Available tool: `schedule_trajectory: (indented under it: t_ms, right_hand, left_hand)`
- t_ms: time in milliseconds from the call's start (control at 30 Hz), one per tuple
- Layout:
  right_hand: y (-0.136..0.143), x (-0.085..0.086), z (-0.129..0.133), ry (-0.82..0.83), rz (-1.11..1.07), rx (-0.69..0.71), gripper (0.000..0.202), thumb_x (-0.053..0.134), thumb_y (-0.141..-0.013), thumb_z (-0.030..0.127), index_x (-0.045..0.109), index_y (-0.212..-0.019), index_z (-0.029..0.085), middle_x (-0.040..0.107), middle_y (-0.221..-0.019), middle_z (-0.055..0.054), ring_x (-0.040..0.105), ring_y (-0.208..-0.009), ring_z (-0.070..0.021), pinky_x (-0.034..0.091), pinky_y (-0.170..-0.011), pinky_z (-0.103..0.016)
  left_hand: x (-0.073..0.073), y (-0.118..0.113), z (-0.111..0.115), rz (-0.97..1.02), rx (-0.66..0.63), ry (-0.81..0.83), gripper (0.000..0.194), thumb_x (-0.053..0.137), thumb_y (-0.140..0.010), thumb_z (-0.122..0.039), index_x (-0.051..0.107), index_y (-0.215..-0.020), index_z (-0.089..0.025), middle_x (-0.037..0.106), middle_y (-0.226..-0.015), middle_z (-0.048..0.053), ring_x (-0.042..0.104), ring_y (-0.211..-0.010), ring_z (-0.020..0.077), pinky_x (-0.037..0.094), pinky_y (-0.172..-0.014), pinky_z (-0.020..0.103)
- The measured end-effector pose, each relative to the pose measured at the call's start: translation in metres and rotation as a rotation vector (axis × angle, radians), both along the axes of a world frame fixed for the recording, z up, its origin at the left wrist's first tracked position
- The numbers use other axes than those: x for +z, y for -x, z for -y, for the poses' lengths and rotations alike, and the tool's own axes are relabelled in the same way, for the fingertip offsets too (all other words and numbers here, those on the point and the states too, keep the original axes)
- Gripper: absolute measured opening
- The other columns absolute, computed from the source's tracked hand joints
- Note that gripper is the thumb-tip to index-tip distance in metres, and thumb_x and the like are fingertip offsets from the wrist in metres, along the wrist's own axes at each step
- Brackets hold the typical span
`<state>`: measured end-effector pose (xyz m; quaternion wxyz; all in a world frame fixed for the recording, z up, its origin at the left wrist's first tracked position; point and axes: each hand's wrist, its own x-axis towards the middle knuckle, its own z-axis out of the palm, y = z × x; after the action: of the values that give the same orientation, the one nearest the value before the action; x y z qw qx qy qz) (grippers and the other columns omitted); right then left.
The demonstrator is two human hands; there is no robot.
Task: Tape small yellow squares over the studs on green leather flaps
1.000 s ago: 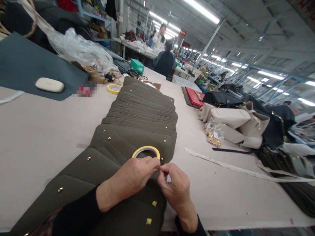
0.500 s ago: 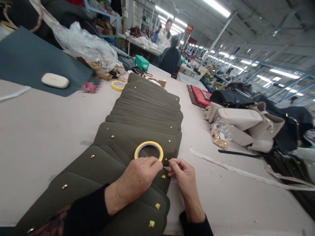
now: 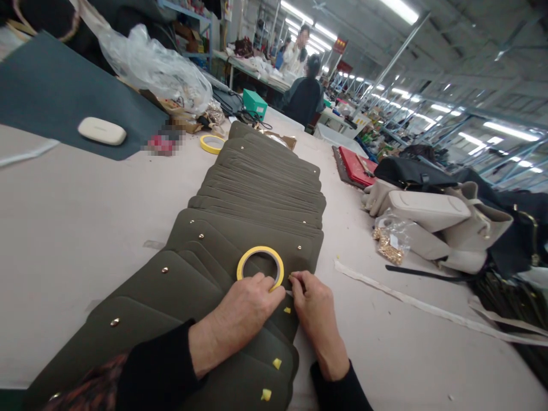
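My left hand (image 3: 242, 314) is closed on the lower edge of a yellow tape roll (image 3: 280, 268), which stands over overlapping dark olive panels (image 3: 252, 228). At the panels' right edge, my right hand (image 3: 314, 302) pinches a small bit of yellow tape (image 3: 291, 276) between thumb and fingertips, over the spot where a metal stud was. Small yellow tape pieces (image 3: 277, 363) stick to the right side of the nearer panels. Metal studs (image 3: 165, 270) show along the left side of the panels.
A second tape roll (image 3: 212, 144) lies beyond the panels. To the right are a white strip (image 3: 402, 297), a bag of gold hardware (image 3: 390, 245) and beige bags (image 3: 428, 205). A pale case (image 3: 101, 131) rests on a grey sheet (image 3: 51, 91) at left. Two people are in the background.
My right hand has moved slightly left and its fingers now cover the stud at the panel edge. The whole view has shifted a little; my left hand still holds the roll.
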<state>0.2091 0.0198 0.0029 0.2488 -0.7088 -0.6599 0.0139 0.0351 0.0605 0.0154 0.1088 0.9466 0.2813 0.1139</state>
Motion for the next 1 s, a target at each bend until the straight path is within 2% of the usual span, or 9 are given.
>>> schedule_trajectory:
  t_ms: [100, 167, 267, 367, 500, 633, 833, 900, 1000]
  right_hand:
    - [-0.005, 0.004, 0.005, 0.008, 0.027, -0.074, 0.022, 0.052, -0.091, 0.028, 0.06, -0.107, 0.016, 0.068, -0.066, -0.002, 0.064, -0.058, -0.0177, 0.046, -0.055, -0.026]
    - [-0.011, 0.007, 0.009, -0.054, 0.013, -0.078, 0.027, 0.052, -0.092, 0.031, 0.057, -0.113, 0.015, 0.067, -0.067, -0.001, 0.063, -0.057, -0.0167, 0.047, -0.054, -0.026]
    - [-0.016, 0.009, 0.014, -0.125, 0.082, 0.129, 0.017, 0.045, -0.095, 0.023, 0.061, -0.099, 0.018, 0.068, -0.082, -0.006, 0.065, -0.072, -0.0172, 0.051, -0.069, -0.029]
    - [-0.013, 0.007, 0.012, -0.073, 0.2, 0.291, 0.022, 0.041, -0.095, 0.015, 0.063, -0.096, 0.017, 0.066, -0.087, -0.009, 0.063, -0.083, -0.0197, 0.052, -0.076, -0.032]
    - [-0.005, 0.002, 0.003, 0.013, 0.273, 0.225, 0.021, 0.043, -0.092, 0.011, 0.064, -0.095, 0.015, 0.066, -0.082, -0.01, 0.063, -0.08, -0.0209, 0.052, -0.073, -0.032]
    - [-0.001, 0.001, -0.005, 0.057, 0.212, 0.112, 0.021, 0.046, -0.09, 0.01, 0.066, -0.093, 0.015, 0.067, -0.08, -0.008, 0.064, -0.075, -0.0188, 0.05, -0.071, -0.028]
    - [0.005, 0.014, -0.013, 0.197, 0.105, -0.086, 0.016, 0.054, -0.085, 0.014, 0.07, -0.083, 0.016, 0.072, -0.08, -0.007, 0.066, -0.072, -0.0188, 0.045, -0.069, -0.026]
    - [0.006, 0.021, -0.011, 0.281, 0.039, -0.087, 0.017, 0.055, -0.083, 0.014, 0.071, -0.077, 0.018, 0.073, -0.077, -0.006, 0.067, -0.07, -0.0186, 0.044, -0.066, -0.026]
    - [0.006, 0.029, -0.002, 0.414, -0.091, -0.002, 0.02, 0.056, -0.08, 0.013, 0.07, -0.068, 0.021, 0.072, -0.068, -0.002, 0.065, -0.064, -0.0169, 0.041, -0.06, -0.025]
  left_hand:
    - [0.003, 0.001, 0.0, -0.002, 0.003, 0.013, 0.006, 0.051, -0.091, -0.014, 0.055, -0.088, -0.018, 0.059, -0.086, 0.004, 0.054, -0.077, 0.0208, 0.048, -0.066, 0.032]
    - [0.005, 0.001, 0.0, -0.001, -0.006, 0.025, 0.006, 0.051, -0.091, -0.015, 0.055, -0.089, -0.018, 0.06, -0.086, 0.004, 0.053, -0.077, 0.0209, 0.049, -0.065, 0.033]
    - [0.007, 0.001, -0.001, 0.012, -0.013, 0.023, 0.007, 0.05, -0.091, -0.014, 0.055, -0.087, -0.018, 0.059, -0.087, 0.004, 0.052, -0.079, 0.0214, 0.049, -0.066, 0.033]
    - [0.006, -0.001, -0.005, 0.055, 0.007, -0.004, 0.009, 0.049, -0.092, -0.016, 0.056, -0.088, -0.017, 0.059, -0.091, 0.006, 0.051, -0.088, 0.0221, 0.049, -0.072, 0.034]
    - [0.003, -0.003, -0.01, 0.056, 0.042, -0.016, 0.01, 0.047, -0.093, -0.017, 0.056, -0.089, -0.016, 0.058, -0.093, 0.007, 0.05, -0.091, 0.0219, 0.049, -0.077, 0.035]
    - [0.004, -0.002, -0.014, 0.022, 0.065, -0.026, 0.01, 0.046, -0.093, -0.016, 0.055, -0.09, -0.017, 0.057, -0.091, 0.006, 0.049, -0.088, 0.023, 0.048, -0.075, 0.036]
    - [0.012, 0.004, -0.014, 0.004, 0.05, -0.074, 0.015, 0.046, -0.087, -0.006, 0.054, -0.089, -0.018, 0.054, -0.084, 0.004, 0.048, -0.08, 0.0219, 0.045, -0.068, 0.034]
    - [0.015, 0.007, -0.013, 0.033, 0.034, -0.083, 0.015, 0.045, -0.087, -0.006, 0.054, -0.089, -0.018, 0.054, -0.083, 0.004, 0.048, -0.078, 0.0211, 0.044, -0.066, 0.033]
    - [0.018, 0.011, -0.013, 0.103, 0.021, -0.082, 0.014, 0.044, -0.091, -0.011, 0.055, -0.089, -0.019, 0.055, -0.083, 0.004, 0.049, -0.077, 0.0201, 0.044, -0.066, 0.032]
